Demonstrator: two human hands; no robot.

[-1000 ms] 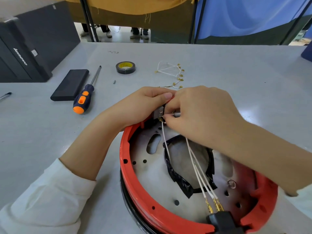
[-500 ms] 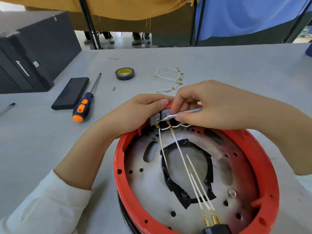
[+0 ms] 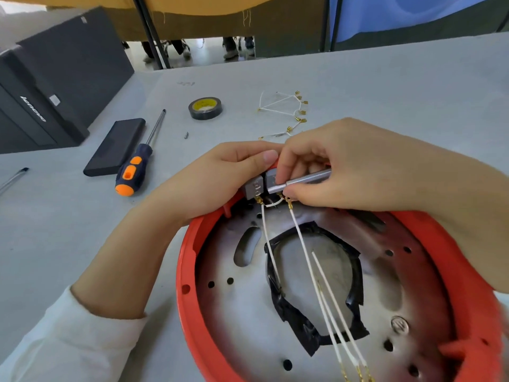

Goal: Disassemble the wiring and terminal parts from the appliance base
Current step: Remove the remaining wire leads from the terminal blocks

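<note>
Gripping grey terminal block at far rim of red appliance base, left hand has fingers curled over block. Right hand pinches slim metal tool, tip against block. White wires with brass terminals run from block across metal plate with black tape ring. Base sits on grey bench. Beyond: loose wire bundle, tape roll, orange-handled screwdriver, black slab.
</note>
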